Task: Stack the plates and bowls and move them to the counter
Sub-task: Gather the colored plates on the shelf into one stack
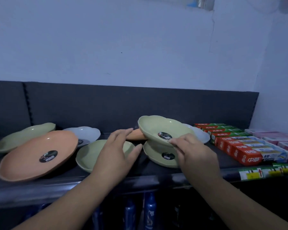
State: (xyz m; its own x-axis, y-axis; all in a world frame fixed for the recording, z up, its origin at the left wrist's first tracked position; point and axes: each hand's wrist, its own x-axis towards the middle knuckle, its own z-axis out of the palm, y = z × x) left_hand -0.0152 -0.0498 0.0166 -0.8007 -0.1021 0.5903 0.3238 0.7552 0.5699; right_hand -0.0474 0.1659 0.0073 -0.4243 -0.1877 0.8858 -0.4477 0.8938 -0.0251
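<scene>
The tilted green plate [158, 128] is up off the shelf [70, 178], pinched at its near rim by the right hand [193, 146] and held just over a second green plate [156, 156] that lies flat beneath it; the left hand [118, 148] is spread with its fingers straight and gripping nothing, over the middle green plate [85, 155], though I cannot tell whether it touches; to my eye the stacking has barely begun, since no pile of more than two shows, and nothing looks carried off yet; where they are to go is out of sight. Left to gather are the big orange plate [32, 156] leaning at the near left, a far green plate [23, 135] behind it, a pale plate [85, 135], a small orange plate [135, 135] past the left fingertips, and a white plate [199, 133] behind the right hand; the dishes I can see into hold only a dark round label. On the right of the shelf lie rows of red and green toothpaste boxes [239, 146] and some pink boxes [276, 136]; blue bottles [150, 213] stand below.
</scene>
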